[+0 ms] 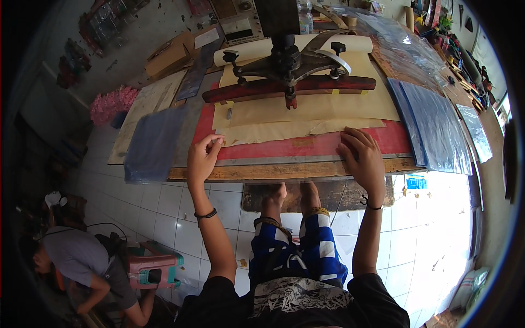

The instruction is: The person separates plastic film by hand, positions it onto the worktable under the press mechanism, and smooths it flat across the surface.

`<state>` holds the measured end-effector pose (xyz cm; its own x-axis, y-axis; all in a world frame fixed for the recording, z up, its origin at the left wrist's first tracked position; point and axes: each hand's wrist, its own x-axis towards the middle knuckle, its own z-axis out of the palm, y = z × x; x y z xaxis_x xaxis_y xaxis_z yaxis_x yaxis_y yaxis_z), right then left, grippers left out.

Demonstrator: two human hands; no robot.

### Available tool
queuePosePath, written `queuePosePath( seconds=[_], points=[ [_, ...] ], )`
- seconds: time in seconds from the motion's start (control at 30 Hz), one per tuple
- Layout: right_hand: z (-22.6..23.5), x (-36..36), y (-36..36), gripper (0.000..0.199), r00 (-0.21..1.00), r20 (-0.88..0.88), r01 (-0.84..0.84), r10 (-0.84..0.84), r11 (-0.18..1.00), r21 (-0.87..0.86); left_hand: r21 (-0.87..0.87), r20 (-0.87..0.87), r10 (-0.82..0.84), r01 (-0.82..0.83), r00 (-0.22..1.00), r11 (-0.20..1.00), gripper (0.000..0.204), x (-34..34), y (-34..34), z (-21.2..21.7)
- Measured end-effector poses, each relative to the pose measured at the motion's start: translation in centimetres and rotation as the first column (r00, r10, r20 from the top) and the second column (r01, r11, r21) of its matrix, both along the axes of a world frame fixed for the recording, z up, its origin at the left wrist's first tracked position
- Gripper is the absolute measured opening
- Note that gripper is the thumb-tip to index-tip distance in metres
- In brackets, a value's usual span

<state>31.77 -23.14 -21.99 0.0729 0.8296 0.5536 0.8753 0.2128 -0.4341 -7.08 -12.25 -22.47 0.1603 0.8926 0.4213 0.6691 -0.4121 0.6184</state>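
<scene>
Left hand (203,158) pinches the tan paper sheet (284,130) at its corner (fingertips closed on it). Right hand (362,158) lies flat, fingers spread, on the red bench (306,146).

Pink stool (153,269); seated person (82,262); perhaps pink scraps (112,104).

Wood, paper, plastic and metal on a print surface

Matt tan paper sheets (306,109) lie on a smooth red board (394,139) edged by a rough, worn wooden frame (284,170); glossy blue plastic sheets (435,123) lie at right, and a dark metal press arm (287,60) carries a red wooden bar (350,83).
</scene>
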Motion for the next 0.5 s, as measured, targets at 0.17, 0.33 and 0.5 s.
queuePosePath(
  seconds=[0.17, 0.33, 0.5],
  points=[
    [0.09, -0.03, -0.14, 0.030, 1.000, -0.013, 0.000, 0.000, 1.000, -0.015, -0.001, 0.019, -0.005, 0.005, 1.000, 1.000, 0.020, -0.13, 0.11, -0.28],
    [0.12, -0.10, -0.12, 0.030, 1.000, -0.011, 0.005, -0.005, 1.000, -0.019, 0.006, 0.015, -0.003, 0.003, 1.000, 1.000, 0.020, -0.31, 0.13, -0.27],
    [-0.12, -0.01, 0.03, 0.030, 1.000, -0.017, -0.002, 0.002, 1.000, -0.015, 0.009, 0.019, -0.016, 0.016, 1.000, 1.000, 0.020, -0.50, 0.29, -0.55]
  ],
)
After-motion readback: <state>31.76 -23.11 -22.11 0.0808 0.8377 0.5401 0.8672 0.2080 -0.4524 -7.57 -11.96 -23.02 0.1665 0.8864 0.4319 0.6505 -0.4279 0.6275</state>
